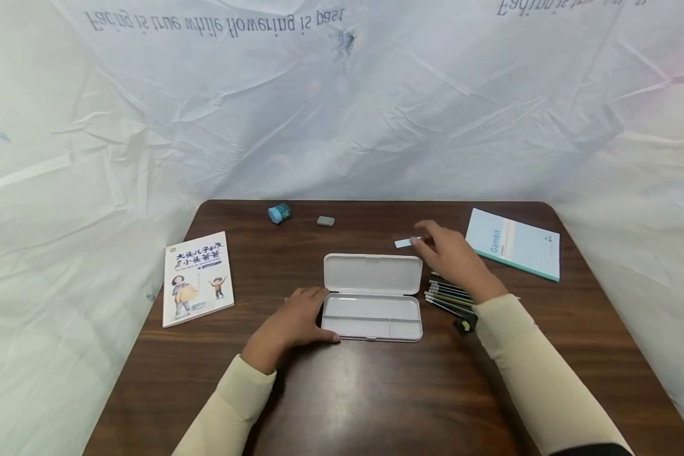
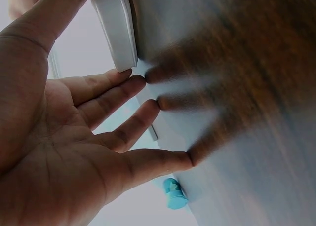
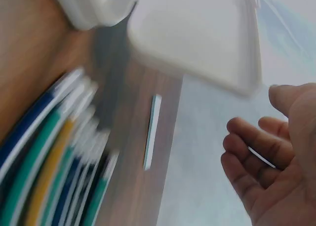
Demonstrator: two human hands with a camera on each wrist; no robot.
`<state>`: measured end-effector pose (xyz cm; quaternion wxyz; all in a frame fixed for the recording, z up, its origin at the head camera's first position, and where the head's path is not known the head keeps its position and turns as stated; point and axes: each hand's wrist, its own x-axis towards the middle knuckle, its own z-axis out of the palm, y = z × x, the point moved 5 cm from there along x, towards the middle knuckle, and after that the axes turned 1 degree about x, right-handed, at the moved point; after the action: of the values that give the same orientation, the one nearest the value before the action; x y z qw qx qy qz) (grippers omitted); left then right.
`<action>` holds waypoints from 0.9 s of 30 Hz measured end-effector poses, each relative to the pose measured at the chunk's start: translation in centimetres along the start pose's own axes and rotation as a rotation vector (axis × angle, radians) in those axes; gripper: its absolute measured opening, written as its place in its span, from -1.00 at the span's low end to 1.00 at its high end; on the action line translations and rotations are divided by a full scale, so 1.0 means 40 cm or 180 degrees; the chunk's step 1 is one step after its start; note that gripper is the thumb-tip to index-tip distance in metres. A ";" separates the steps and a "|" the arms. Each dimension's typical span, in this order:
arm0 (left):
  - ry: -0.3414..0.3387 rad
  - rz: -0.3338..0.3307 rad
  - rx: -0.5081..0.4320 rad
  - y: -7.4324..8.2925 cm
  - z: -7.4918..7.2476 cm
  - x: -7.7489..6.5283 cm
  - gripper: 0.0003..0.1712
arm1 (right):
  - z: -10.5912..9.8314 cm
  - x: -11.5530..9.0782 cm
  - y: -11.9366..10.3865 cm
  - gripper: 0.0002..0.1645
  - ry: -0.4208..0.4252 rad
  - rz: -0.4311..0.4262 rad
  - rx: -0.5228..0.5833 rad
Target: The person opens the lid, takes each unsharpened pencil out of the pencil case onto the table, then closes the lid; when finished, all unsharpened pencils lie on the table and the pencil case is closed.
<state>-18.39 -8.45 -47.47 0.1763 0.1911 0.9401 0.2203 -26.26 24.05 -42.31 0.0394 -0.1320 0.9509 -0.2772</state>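
A white pencil case (image 1: 372, 316) lies open, its lid (image 1: 373, 273) tilted back and its compartments bare. My left hand (image 1: 299, 316) rests at the case's left end, thumb along the front edge. In the left wrist view, the index fingertip touches the case's corner (image 2: 118, 33) while the other fingertips meet the table. My right hand (image 1: 444, 250) hovers with loosely bent fingers above a thin white strip with a blue edge (image 1: 406, 242). The right wrist view shows that strip (image 3: 152, 132) lying apart from the fingers. Several pencils (image 1: 449, 296) lie below the right forearm.
On the left lies a picture book (image 1: 199, 278), and a pale blue notebook (image 1: 515, 244) lies at the right. Toward the back edge are a blue cylindrical container (image 1: 279, 213) and a small grey block (image 1: 325, 221). A black object (image 1: 465, 325) sits by the right sleeve.
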 end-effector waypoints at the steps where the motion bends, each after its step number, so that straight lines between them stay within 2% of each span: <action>1: 0.0016 0.0007 0.0009 0.000 0.002 0.000 0.16 | 0.008 0.020 -0.011 -0.26 -0.0014 -0.0006 -0.0003; 6: 0.0039 0.0050 -0.0017 -0.003 0.007 0.005 0.16 | 0.046 0.085 -0.040 -0.28 -0.0155 0.0070 -0.0009; 12: 0.0137 0.0175 -0.0070 -0.015 0.008 0.005 0.17 | 0.082 0.085 -0.056 -0.36 -0.0313 0.0007 0.0086; 16: 0.0163 0.0151 -0.0045 -0.015 0.012 0.002 0.17 | 0.095 0.041 -0.069 -0.39 -0.0390 -0.0061 0.0155; 22: -0.0068 -0.0083 0.0020 -0.013 0.009 -0.009 0.27 | 0.114 -0.051 -0.092 -0.38 -0.0422 -0.0106 0.0219; 25: -0.0163 -0.0111 0.0110 -0.012 -0.011 -0.018 0.14 | 0.130 -0.097 -0.104 -0.42 -0.0328 -0.0214 0.0132; 26: -0.0121 -0.0043 0.0196 -0.026 -0.009 -0.014 0.05 | 0.137 -0.111 -0.108 -0.43 -0.0282 -0.0252 0.0075; 27: -0.0094 -0.0037 0.0237 -0.022 -0.021 -0.017 -0.04 | 0.146 -0.123 -0.112 -0.43 -0.0239 -0.0292 -0.0010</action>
<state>-18.41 -9.76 -47.04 0.1843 0.1953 0.9461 0.1813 -19.63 18.72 -44.80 0.0620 -0.1858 0.9421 -0.2721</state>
